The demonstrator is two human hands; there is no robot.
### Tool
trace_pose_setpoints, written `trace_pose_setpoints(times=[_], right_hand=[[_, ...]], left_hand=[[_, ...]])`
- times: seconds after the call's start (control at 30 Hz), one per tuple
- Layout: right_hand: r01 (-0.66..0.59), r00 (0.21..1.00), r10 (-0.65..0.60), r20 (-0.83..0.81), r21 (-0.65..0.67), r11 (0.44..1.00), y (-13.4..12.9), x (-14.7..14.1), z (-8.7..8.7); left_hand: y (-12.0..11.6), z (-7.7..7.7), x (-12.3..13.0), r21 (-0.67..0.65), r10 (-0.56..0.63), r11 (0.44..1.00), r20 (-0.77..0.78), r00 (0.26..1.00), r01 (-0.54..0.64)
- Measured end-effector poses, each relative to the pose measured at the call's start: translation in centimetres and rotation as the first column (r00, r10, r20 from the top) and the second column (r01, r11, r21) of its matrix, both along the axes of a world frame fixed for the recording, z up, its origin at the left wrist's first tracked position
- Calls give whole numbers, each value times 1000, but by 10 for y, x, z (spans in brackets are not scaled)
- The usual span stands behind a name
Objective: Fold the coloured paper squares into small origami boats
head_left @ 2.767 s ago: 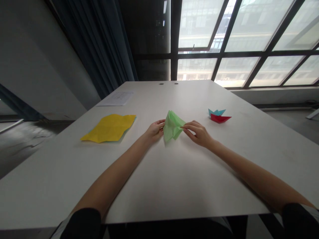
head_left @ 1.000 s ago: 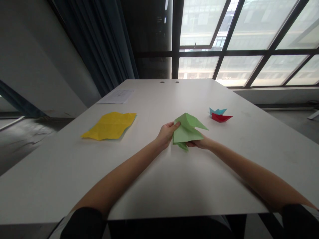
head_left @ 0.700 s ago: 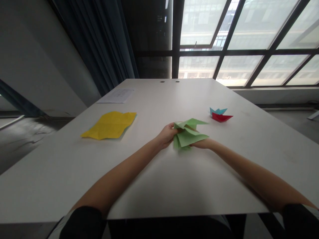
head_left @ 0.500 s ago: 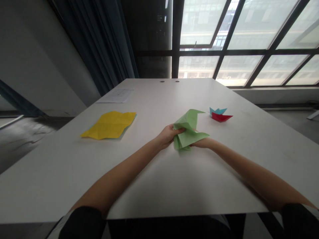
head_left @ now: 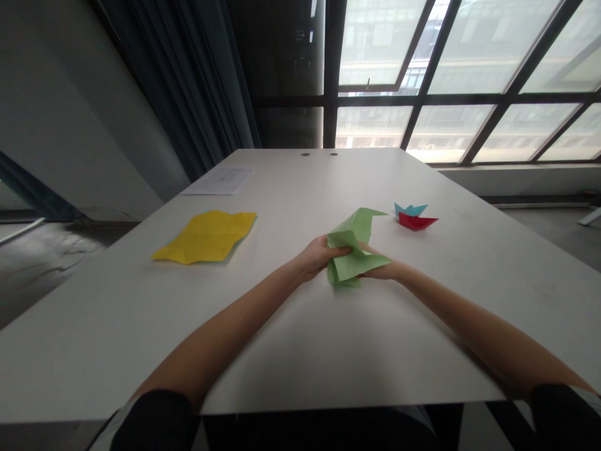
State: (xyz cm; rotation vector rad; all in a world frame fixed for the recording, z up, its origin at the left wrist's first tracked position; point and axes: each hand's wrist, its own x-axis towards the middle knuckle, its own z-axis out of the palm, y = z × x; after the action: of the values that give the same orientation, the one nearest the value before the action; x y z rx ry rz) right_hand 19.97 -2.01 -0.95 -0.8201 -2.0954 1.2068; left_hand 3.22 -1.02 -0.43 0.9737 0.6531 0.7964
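A sheet of green paper (head_left: 350, 254), creased and partly folded with several flaps sticking out, is held up just above the table. My left hand (head_left: 320, 257) pinches its left side, thumb across the front. From the right, my right hand (head_left: 379, 270) reaches in among the flaps and grips the paper; most of its fingers are hidden behind the green folds. Beyond my right hand, a red paper boat (head_left: 417, 222) rests on the table, with a blue paper boat (head_left: 410, 210) just behind it.
Yellow paper (head_left: 206, 237), creased and wavy, lies to the left on the white table (head_left: 300, 351). A printed white sheet (head_left: 220, 181) lies near the far left edge. Past the table are a dark blue curtain (head_left: 188, 81) and large windows (head_left: 380, 50).
The green paper's right flap has dipped and drawn slightly inward between my hands. My left thumb sits slightly lower. The yellow paper and both boats have stayed put.
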Motion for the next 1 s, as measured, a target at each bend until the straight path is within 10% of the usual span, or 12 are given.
trace_pose_setpoints(times=[0.57, 1.0], right_hand=[[77, 992, -91, -83, -158, 984, 0, -5, 5], [-65, 989, -22, -147, -556, 829, -1, -6, 0]], left_hand=[[4, 2, 2, -94, 144, 987, 142, 979, -131], [-3, -9, 11, -79, 217, 974, 90, 972, -211]])
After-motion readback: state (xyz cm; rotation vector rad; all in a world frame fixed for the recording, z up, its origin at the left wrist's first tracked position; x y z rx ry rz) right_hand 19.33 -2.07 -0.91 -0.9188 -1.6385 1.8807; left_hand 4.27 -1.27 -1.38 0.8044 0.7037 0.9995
